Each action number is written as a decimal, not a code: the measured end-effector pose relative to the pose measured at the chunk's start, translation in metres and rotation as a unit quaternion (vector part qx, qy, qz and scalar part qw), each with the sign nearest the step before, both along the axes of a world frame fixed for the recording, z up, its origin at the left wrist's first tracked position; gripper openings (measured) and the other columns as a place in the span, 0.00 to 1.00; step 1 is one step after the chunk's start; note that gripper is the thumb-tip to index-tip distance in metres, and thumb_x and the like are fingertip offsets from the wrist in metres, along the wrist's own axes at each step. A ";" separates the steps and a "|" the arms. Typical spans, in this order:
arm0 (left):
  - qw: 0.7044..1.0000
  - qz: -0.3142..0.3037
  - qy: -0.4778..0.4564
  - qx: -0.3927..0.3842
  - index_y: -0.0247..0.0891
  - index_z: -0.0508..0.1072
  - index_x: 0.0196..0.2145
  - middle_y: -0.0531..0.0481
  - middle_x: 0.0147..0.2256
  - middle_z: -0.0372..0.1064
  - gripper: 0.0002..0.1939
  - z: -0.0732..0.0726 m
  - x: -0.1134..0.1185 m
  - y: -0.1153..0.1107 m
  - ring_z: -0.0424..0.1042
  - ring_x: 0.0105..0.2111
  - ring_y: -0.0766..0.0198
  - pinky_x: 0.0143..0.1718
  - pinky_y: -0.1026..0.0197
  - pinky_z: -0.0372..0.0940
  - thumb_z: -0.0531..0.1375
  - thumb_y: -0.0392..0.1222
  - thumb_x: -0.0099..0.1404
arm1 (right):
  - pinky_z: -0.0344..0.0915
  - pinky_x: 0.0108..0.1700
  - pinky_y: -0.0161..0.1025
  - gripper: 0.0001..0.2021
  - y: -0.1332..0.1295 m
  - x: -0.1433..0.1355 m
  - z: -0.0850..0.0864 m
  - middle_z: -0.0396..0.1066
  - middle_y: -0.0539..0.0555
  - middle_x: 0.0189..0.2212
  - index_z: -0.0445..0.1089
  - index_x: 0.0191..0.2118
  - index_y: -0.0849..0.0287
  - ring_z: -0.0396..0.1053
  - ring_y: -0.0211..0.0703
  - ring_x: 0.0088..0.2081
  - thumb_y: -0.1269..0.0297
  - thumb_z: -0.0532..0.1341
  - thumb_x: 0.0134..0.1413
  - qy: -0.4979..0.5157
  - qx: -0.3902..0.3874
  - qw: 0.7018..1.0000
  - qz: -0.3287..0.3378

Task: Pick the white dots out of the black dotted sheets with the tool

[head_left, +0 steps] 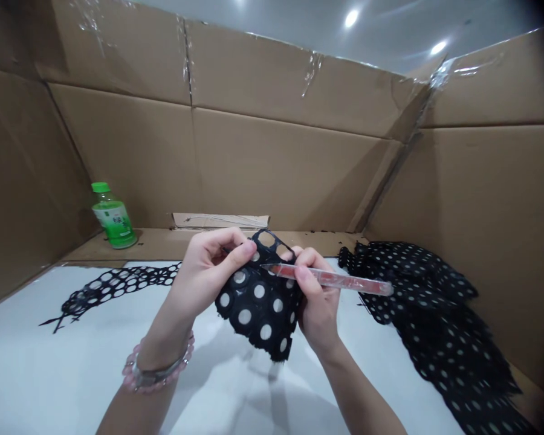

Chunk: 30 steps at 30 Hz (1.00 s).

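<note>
A black piece of fabric with pale dots (254,302) hangs between my hands above the white table; its top edge shows open round holes. My left hand (213,272) pinches its upper left part between thumb and fingers. My right hand (317,296) grips a red pen-like tool in clear wrap (344,281) and also touches the fabric's right edge. The tool's thin tip points left, over the upper part of the fabric. Some fingers of my right hand are hidden behind the cloth.
Black netting with round holes (118,284) lies at the left on the white table (208,393). Dotted black fabric pieces (435,320) are piled at the right. A green bottle (115,220) stands at the back left. Cardboard walls (290,163) surround the table; a cardboard strip (220,222) lies behind.
</note>
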<state>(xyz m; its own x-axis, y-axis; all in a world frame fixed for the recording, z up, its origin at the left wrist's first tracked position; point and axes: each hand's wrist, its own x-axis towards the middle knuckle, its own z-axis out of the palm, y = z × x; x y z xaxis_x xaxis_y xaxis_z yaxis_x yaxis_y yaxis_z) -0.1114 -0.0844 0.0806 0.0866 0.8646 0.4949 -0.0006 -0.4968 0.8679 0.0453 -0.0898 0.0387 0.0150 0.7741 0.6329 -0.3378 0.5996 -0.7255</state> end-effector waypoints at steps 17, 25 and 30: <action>0.999 0.035 0.004 0.013 0.36 0.64 0.19 0.57 0.19 0.56 0.15 -0.001 0.000 -0.004 0.53 0.19 0.72 0.19 0.68 0.48 0.62 0.42 0.61 | 0.63 0.42 0.36 0.11 -0.012 -0.009 0.003 0.64 0.48 0.28 0.62 0.28 0.54 0.68 0.40 0.38 0.68 0.54 0.63 -0.038 0.018 0.993 -0.113; 0.998 0.052 0.028 0.018 0.36 0.66 0.19 0.56 0.18 0.57 0.14 -0.001 0.000 -0.001 0.54 0.19 0.71 0.18 0.68 0.49 0.61 0.42 0.60 | 0.63 0.38 0.38 0.10 -0.009 -0.011 -0.002 0.65 0.49 0.26 0.63 0.28 0.54 0.68 0.42 0.35 0.70 0.54 0.62 -0.073 0.068 0.976 -0.191; 0.994 0.082 0.053 0.051 0.37 0.66 0.19 0.56 0.18 0.59 0.14 -0.001 0.001 -0.002 0.57 0.19 0.71 0.18 0.68 0.52 0.61 0.41 0.61 | 0.61 0.31 0.38 0.10 -0.012 -0.010 0.002 0.63 0.48 0.24 0.60 0.28 0.53 0.66 0.41 0.28 0.73 0.56 0.58 -0.183 0.140 0.930 -0.285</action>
